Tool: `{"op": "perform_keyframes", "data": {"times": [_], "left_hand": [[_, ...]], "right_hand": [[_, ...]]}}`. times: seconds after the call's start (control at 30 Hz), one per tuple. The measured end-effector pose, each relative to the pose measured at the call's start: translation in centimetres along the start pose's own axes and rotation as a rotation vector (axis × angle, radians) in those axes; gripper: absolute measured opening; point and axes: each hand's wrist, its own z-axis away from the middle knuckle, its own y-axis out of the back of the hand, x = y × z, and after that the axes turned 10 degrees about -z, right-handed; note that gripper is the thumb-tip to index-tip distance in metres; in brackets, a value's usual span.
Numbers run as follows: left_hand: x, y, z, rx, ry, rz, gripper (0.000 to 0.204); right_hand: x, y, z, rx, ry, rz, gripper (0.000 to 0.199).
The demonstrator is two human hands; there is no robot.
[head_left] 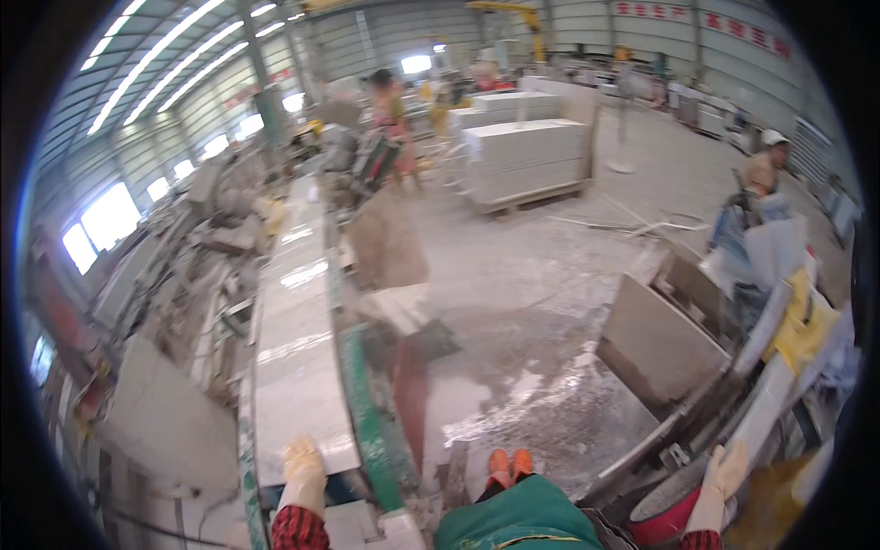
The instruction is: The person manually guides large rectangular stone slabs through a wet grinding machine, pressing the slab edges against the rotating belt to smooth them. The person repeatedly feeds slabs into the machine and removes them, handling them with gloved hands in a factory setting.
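Observation:
My left hand [303,469], in a pale glove below a red checked sleeve, lies flat on the near end of a long, wet, pale stone slab [295,367]. The slab stretches away from me along a green-edged stand [368,417]. On the far right my right hand [724,472], also gloved, has its fingers extended beside a long pale rounded bar [768,403]; blur hides whether they touch. Below that hand is a round tub-like thing with a red side [662,527]. Neither hand appears to grip anything.
Grey slabs [655,344] lean at the right, near a yellow cloth [805,321]. Broken stone [215,238] heaps up on the left. Stacked white slabs [524,156] stand on a pallet ahead. One person [390,119] is beyond the slab, another [765,170] at right. The floor [513,403] is wet.

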Motion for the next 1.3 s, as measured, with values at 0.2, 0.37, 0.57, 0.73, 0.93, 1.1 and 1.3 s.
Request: {"op": "perform_keyframes", "data": {"times": [0.2,0.37,0.57,0.73,0.93,1.1,1.3], "left_hand": [[1.8,2.6,-1.1,0.002,-0.001,0.103,0.105],[2.0,3.8,1.2,-0.048,-0.101,0.174,0.112],[3.5,-0.3,-1.6,0.162,-0.272,0.285,0.106],[5.4,5.9,-1.5,0.166,-0.388,0.500,0.086],[12.1,8.3,1.1,0.689,-0.506,0.636,0.060],[14.6,8.6,2.1,0.752,-0.547,0.587,0.042],[14.5,7.7,2.5,0.759,-0.508,0.594,0.034]], "right_hand": [[3.2,1.8,1.6,-0.027,0.142,0.293,0.052],[-4.9,6.9,1.4,-0.063,0.104,0.139,0.053],[-1.8,2.9,2.0,0.077,0.213,0.176,0.055],[-2.6,4.4,2.8,0.211,0.343,0.331,0.058],[-0.6,3.4,1.9,-0.032,0.151,0.264,0.067],[1.9,3.6,1.9,0.001,0.172,0.040,0.079],[1.8,3.5,1.7,-0.195,0.220,0.386,0.091]]}}
